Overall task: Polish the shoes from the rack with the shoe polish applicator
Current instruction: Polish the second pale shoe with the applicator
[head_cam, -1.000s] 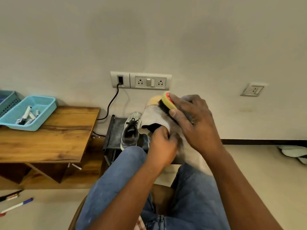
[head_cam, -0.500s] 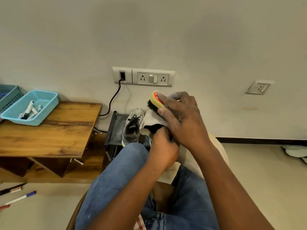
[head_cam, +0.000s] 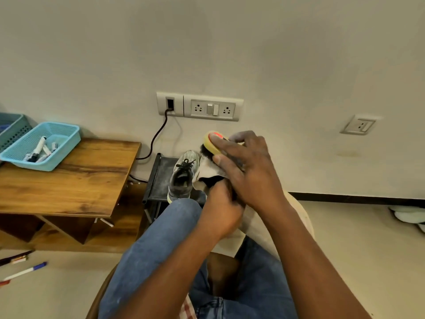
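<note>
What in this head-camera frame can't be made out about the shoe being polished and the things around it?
- Held shoe: largely hidden behind the right hand and left hand.
- Brush: bristle contact covered by the right hand's fingers.
- Blue basket contents: too small to identify.
- Second basket: cut off by the left edge.
- Pale things on the floor: cut off by the right edge.

— Where's the left hand [head_cam: 222, 209]?
— Low at centre, above the lap, fingers curled tight in a grip, forearm rising from the bottom edge.
— And the right hand [head_cam: 249, 168]?
— Just above the left and touching it, palm down, fingers curled forward in a clasp, thumb tucked on the near side, forearm slanting in from lower right.
</note>
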